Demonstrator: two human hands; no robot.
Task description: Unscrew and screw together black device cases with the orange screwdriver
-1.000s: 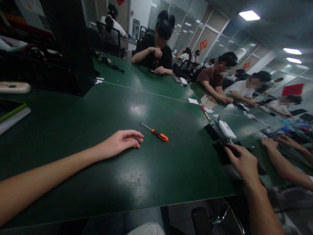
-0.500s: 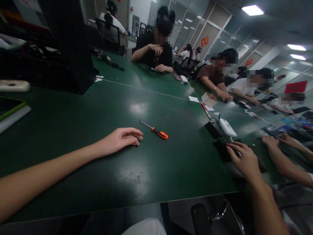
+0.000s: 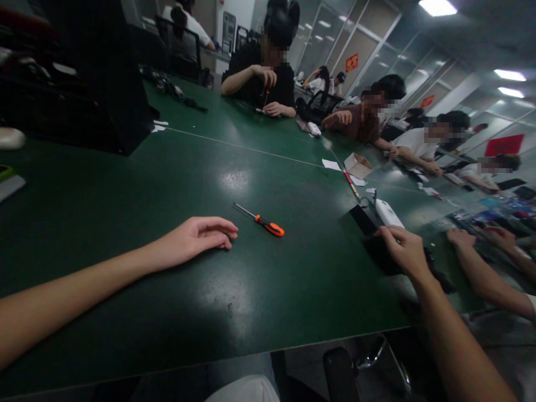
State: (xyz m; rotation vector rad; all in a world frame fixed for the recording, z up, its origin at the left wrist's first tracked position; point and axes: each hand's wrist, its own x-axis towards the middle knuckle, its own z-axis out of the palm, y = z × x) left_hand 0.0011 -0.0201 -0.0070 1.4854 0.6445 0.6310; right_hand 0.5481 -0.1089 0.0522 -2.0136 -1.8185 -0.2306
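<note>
Right hand [image 3: 402,249] has slid forward onto the dark device [image 3: 379,254], fingers spread flat on top, nothing clasped. White box [image 3: 388,213] just past its fingertips. Device looks rigid, light, maybe slick; best taken by the side edges. Left hand [image 3: 193,239] rests loosely curled, empty, screwdriver [image 3: 259,219] just beyond.

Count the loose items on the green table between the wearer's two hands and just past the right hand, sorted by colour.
Orange and black: 1, the screwdriver
White: 1, the white device
Black: 1, the black object under the right hand
Brown: 1, the cardboard box
Total: 4
</note>
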